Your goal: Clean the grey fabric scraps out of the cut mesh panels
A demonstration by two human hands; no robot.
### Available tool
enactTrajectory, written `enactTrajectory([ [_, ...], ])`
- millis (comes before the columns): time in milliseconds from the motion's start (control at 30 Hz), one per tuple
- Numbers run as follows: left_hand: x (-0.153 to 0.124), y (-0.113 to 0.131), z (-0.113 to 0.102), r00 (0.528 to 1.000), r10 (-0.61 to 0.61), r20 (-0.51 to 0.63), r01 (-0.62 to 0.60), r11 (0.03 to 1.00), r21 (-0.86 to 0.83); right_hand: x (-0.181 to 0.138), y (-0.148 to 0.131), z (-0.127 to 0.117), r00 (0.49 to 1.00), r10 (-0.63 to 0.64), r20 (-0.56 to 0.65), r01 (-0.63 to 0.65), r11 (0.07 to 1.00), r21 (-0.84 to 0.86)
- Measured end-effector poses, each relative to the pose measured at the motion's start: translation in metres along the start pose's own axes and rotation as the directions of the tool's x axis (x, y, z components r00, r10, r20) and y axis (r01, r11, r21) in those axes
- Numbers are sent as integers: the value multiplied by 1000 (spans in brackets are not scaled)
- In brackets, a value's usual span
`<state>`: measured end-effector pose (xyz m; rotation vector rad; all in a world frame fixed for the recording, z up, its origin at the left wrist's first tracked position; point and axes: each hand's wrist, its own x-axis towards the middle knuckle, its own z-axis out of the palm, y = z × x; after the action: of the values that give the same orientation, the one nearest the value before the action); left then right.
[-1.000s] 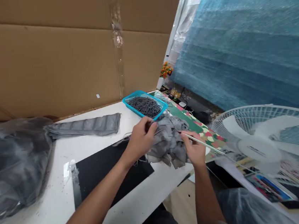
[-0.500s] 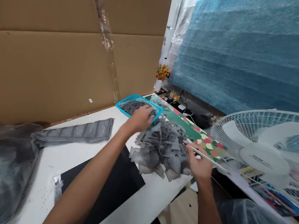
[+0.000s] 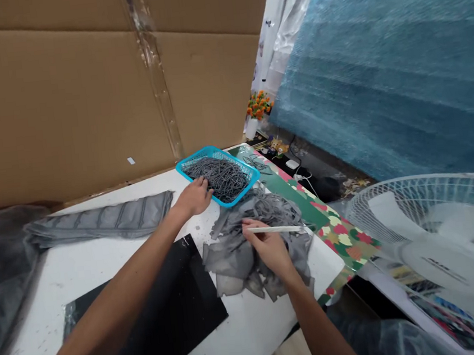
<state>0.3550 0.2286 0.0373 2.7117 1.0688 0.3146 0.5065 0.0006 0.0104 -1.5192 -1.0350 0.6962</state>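
My left hand is at the near left rim of a blue plastic basket, its fingers bent together. Whatever they may pinch is too small to make out. Dark grey thin cords or strips fill the basket. In my right hand is a slim white stick, held between thumb and fingers and pointing right. That hand is over a heap of sheer grey fabric pieces, with grey strings tangled on its far side. Some of the heap is hidden behind the right hand and wrist.
A black board lies on the white table. Behind it is a folded grey fabric bundle, near the cardboard wall. Translucent grey plastic is at far left. A white fan stands close on the right.
My left hand has drawn back from inside the basket to its near left rim. The right hand has moved left over the fabric heap, turning the white stick nearly level.
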Motion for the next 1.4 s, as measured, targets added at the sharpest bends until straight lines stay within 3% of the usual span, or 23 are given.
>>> enactTrajectory([
  [133,25,-12,-11,992,-79,97,78,997,8,17,14,-1,970,-176,-168,144,972,-183],
  [233,45,-19,-16,983,-115,142,118,993,-16,33,24,-6,956,-226,-185,160,935,-316],
  [333,62,-21,-15,985,-135,111,142,988,-57,58,34,-14,956,-232,-179,145,905,-400],
  [467,74,-15,-12,993,-121,7,121,984,-131,83,37,-22,956,-224,-191,140,917,-373],
  [633,61,-22,-21,999,-24,-41,13,968,-250,67,25,-26,955,-254,-153,212,945,-248],
  [733,41,-45,-35,996,-37,-81,10,949,-315,46,17,-18,953,-256,-165,223,955,-195],
  [867,18,-75,-47,993,-87,-79,53,931,-360,27,10,-3,974,-144,-173,115,980,-164],
  [1000,-1,-84,-49,989,-88,-115,37,921,-387,16,1,0,981,-83,-176,58,988,-140],
  [1100,-29,-88,-50,986,-75,-151,10,918,-397,-3,-12,-4,968,-127,-215,96,984,-149],
  [1167,-61,-95,-52,983,-69,-168,-4,917,-398,-19,-24,-4,958,-181,-221,152,978,-142],
  [1267,-127,-112,-53,974,-108,-199,21,918,-396,-27,-45,8,964,-245,-105,235,967,-99],
  [1333,-174,-122,-50,954,-185,-234,82,916,-393,-8,-59,28,966,-259,23,260,965,-41],
  [1400,-217,-125,-43,924,-267,-274,147,909,-391,32,-71,56,967,-208,147,207,978,26],
])
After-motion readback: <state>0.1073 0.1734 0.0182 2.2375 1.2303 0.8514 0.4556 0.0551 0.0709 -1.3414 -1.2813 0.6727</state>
